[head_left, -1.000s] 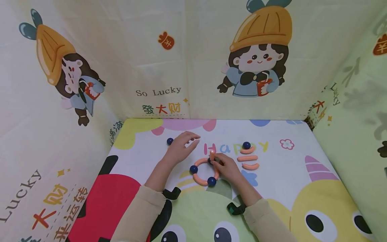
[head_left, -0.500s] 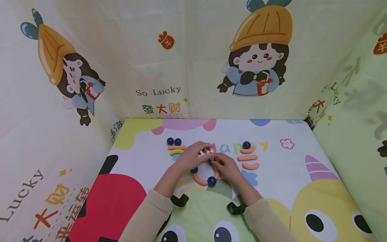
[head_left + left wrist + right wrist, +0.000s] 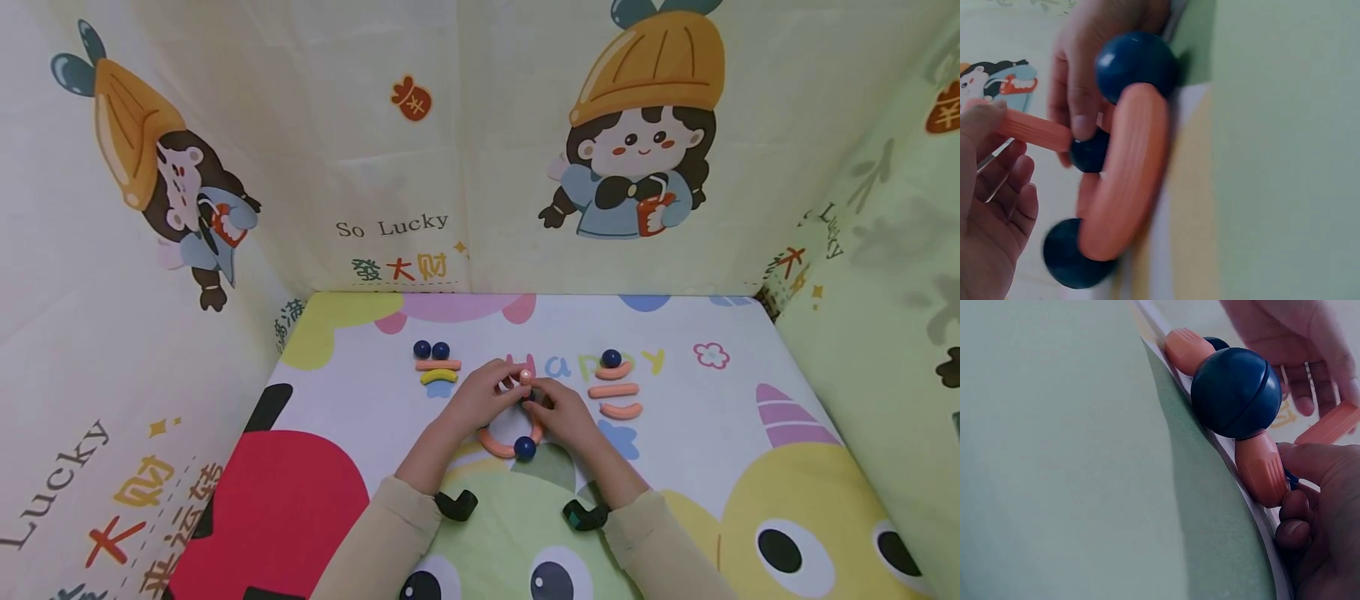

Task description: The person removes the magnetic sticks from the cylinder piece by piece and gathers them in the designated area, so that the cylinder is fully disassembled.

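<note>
Head view: two blue balls (image 3: 441, 350) sit at the left. The left hand (image 3: 483, 396) pinches an orange stick (image 3: 526, 378), standing up on the back ball (image 3: 1089, 154) of the ring (image 3: 497, 446). The right hand (image 3: 562, 410) pinches that ball. Three more sticks (image 3: 615, 392) lie right.

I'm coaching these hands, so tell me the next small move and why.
Perhaps the left hand should press the orange stick gently down onto the blue ball between the hands: it pinches the stick upright, lower end at that ball, and the right hand grips the ball.
</note>
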### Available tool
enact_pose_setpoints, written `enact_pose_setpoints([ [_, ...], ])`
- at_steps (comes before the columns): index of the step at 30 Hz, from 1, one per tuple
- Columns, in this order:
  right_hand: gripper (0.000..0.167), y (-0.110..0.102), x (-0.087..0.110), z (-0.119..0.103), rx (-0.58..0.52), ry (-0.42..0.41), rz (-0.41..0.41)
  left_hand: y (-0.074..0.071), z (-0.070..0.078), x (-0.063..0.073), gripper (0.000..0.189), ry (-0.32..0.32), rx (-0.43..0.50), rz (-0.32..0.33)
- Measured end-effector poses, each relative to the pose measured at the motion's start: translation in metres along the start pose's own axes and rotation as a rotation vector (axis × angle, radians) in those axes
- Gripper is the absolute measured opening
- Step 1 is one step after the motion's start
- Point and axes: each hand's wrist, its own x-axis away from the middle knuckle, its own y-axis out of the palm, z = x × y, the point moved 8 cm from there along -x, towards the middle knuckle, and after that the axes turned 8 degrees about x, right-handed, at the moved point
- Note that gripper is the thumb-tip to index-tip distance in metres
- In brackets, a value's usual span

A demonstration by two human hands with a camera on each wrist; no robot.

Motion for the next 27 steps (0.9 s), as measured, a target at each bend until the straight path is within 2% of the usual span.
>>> enact_pose_setpoints([
  [2, 0.038, 0.0, 0.0, 0.0, 0.001, 0.001, -0.003, 0.002, -0.004, 0.0, 0.024, -0.022, -0.002, 0.002],
  [4, 0.038, 0.001, 0.0, 0.0, 0.0, 0.0, -0.004, 0.002, -0.004, 0.0, 0.025, -0.017, -0.003, 0.012],
  [10, 0.034, 0.001, -0.001, 0.003, -0.006, 0.005, 0.001, -0.004, 0.006, -0.002, 0.033, 0.081, 0.002, 0.051],
  [16, 0.036, 0.003, 0.0, 0.005, -0.03, 0.043, -0.033, -0.007, 0.003, -0.002, 0.03, 0.105, -0.024, 0.085],
  [18, 0.037, 0.002, 0.0, 0.005, -0.029, 0.051, -0.034, -0.009, 0.0, -0.001, 0.033, 0.099, -0.017, 0.104],
  [27, 0.035, 0.002, -0.001, 0.005, -0.023, 0.069, -0.041, -0.015, -0.017, 0.004, 0.037, -0.002, 0.082, 0.181],
])
